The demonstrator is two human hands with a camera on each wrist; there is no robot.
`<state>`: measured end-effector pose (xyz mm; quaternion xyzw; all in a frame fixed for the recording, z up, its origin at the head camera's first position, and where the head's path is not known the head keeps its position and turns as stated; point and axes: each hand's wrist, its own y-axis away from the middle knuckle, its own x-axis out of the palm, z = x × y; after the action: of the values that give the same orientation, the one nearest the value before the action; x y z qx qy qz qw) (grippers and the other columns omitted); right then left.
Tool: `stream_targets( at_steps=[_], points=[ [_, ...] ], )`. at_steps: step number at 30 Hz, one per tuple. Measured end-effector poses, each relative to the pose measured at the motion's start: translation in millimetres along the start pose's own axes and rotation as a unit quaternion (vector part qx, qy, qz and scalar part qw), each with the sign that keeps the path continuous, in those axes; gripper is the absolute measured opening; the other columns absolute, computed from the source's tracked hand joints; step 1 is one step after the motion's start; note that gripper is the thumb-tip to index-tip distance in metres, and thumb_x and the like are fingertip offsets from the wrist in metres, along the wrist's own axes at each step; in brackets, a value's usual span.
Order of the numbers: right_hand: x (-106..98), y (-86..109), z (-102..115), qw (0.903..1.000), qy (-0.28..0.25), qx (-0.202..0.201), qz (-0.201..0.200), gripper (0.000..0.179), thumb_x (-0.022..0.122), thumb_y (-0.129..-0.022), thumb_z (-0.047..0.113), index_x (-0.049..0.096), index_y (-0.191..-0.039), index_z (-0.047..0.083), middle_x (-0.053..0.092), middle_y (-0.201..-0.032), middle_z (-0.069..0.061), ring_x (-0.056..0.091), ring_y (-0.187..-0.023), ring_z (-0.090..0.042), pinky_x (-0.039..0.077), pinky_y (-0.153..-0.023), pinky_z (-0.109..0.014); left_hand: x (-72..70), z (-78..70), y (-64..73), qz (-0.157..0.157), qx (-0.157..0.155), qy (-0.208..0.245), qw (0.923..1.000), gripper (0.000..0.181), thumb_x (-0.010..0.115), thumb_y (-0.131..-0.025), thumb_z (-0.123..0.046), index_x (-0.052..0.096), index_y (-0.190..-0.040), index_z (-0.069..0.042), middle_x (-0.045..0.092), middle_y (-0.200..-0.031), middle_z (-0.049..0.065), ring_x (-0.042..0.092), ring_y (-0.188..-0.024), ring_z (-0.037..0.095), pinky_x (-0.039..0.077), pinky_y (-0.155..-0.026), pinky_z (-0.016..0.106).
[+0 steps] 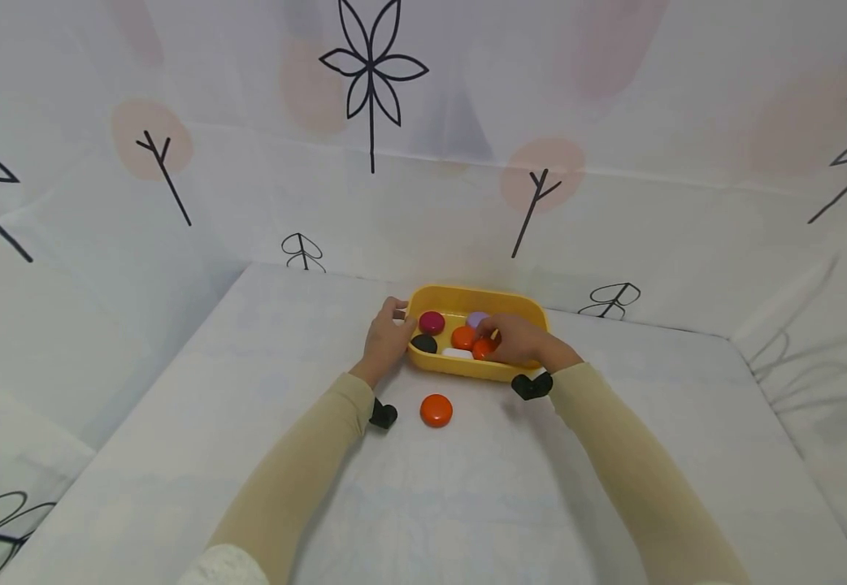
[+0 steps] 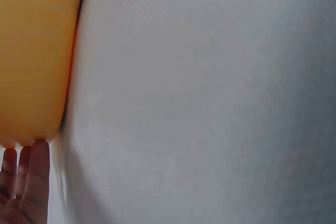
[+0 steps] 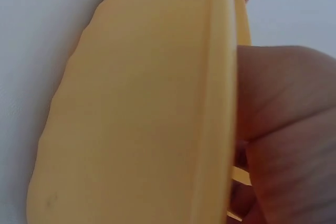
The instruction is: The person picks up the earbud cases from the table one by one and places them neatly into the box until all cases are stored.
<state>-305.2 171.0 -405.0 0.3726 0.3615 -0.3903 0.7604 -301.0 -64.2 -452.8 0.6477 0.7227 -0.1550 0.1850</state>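
Observation:
A yellow rectangular tray (image 1: 467, 370) with rounded corners holds several smooth, round, glossy pieces. Inside are a dark pink piece (image 1: 432, 322), a black piece (image 1: 424, 344), a white piece (image 1: 457, 353), a lilac piece (image 1: 477, 319) and an orange piece (image 1: 463, 338). My left hand (image 1: 387, 337) touches the tray's left end; in the left wrist view its fingers (image 2: 38, 182) lie straight, tips against the outer wall. My right hand (image 1: 517, 340) reaches in over the right side and pinches another orange piece (image 1: 484, 349). In the right wrist view, the tray wall (image 3: 136, 103) hides its fingertips.
One more orange piece (image 1: 436, 410) lies on the white tabletop (image 1: 467, 504) in front of the tray, between my forearms. Behind the tray hangs a pale cloth (image 1: 423, 203) with leaf and twig drawings. Both wrists wear small black mounts (image 1: 532, 386).

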Motion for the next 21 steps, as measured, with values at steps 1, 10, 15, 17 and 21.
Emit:
stream_targets(
  at_steps=[1,10,15,17,21],
  points=[
    [-0.2,0.3,0.3,1.0000,-0.002,-0.003,-0.003,0.033,0.069,-0.072,0.025,0.058,-0.103,0.024,0.054,-0.099,0.002,0.048,-0.092,-0.019,0.047,-0.076,-0.029,0.0,-0.3,0.2,-0.001,0.000,-0.001,1.0000,0.034,0.049,-0.081,-0.031,0.043,-0.114,-0.024,0.051,-0.110,0.001,0.054,-0.083,0.018,0.052,-0.068,0.026],
    [-4.1,3.6,3.5,0.9996,-0.007,-0.013,-0.022,0.035,0.070,-0.070,0.031,0.058,-0.102,0.023,0.055,-0.095,0.002,0.046,-0.091,-0.019,0.045,-0.074,-0.028,-1.0,-2.3,1.6,-0.006,0.002,-0.009,0.9999,0.034,0.049,-0.081,-0.031,0.044,-0.114,-0.023,0.052,-0.110,0.002,0.054,-0.084,0.018,0.051,-0.069,0.026],
    [-6.1,8.3,6.6,0.9991,-0.007,-0.023,-0.035,0.034,0.069,-0.070,0.031,0.057,-0.101,0.023,0.055,-0.098,0.003,0.047,-0.091,-0.019,0.045,-0.077,-0.031,-0.6,-1.6,1.1,-0.003,-0.001,-0.008,1.0000,0.034,0.049,-0.081,-0.031,0.044,-0.114,-0.025,0.051,-0.111,0.002,0.054,-0.082,0.017,0.051,-0.067,0.025],
    [-7.0,11.1,8.2,0.9987,-0.005,-0.028,-0.041,0.033,0.069,-0.070,0.030,0.058,-0.100,0.023,0.056,-0.098,0.003,0.047,-0.091,-0.019,0.045,-0.077,-0.031,-0.3,-1.3,0.7,-0.001,-0.003,-0.006,1.0000,0.033,0.049,-0.081,-0.031,0.044,-0.113,-0.025,0.051,-0.111,0.001,0.054,-0.083,0.017,0.051,-0.067,0.025],
    [-8.9,16.6,11.2,0.9978,-0.003,-0.044,-0.049,0.034,0.069,-0.070,0.029,0.058,-0.102,0.022,0.056,-0.096,0.004,0.047,-0.088,-0.018,0.045,-0.074,-0.030,0.1,-1.1,-0.1,-0.001,-0.005,-0.002,1.0000,0.033,0.049,-0.080,-0.031,0.044,-0.113,-0.025,0.051,-0.111,0.002,0.054,-0.083,0.018,0.051,-0.066,0.025]
  ],
)
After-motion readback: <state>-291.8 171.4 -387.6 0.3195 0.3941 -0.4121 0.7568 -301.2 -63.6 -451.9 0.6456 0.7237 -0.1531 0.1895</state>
